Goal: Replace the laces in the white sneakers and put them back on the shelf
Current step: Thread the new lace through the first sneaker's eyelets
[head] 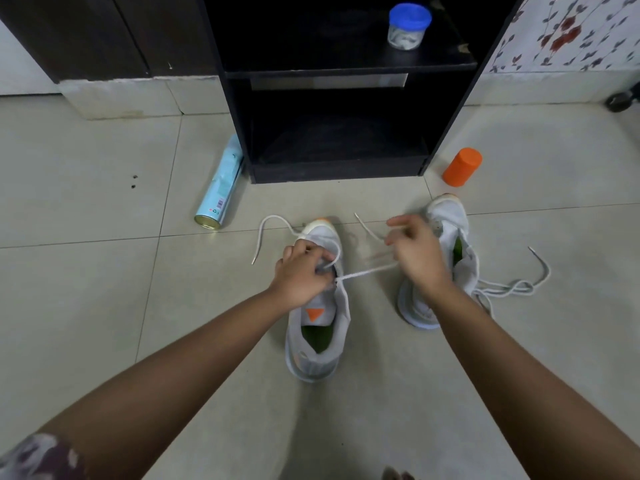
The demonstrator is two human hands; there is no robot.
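Two white sneakers stand on the tiled floor before a black shelf unit point(346, 65). My left hand point(301, 271) grips the upper of the left sneaker point(317, 327) near its eyelets. A white lace point(367, 271) runs taut from that shoe to my right hand point(415, 252), which pinches it and holds it to the right; its free end sticks out past the fingers. The lace's other end loops loose on the floor to the upper left. The right sneaker point(446, 237) lies partly behind my right wrist. A second loose lace point(512, 287) lies tangled beside it on the right.
A light blue spray can point(220, 190) lies on the floor left of the shelf. An orange container point(462, 167) stands to its right. A blue-lidded jar point(408, 26) sits on the upper shelf board. The lower shelf compartment is dark. A wall with flowered paper is at the far right.
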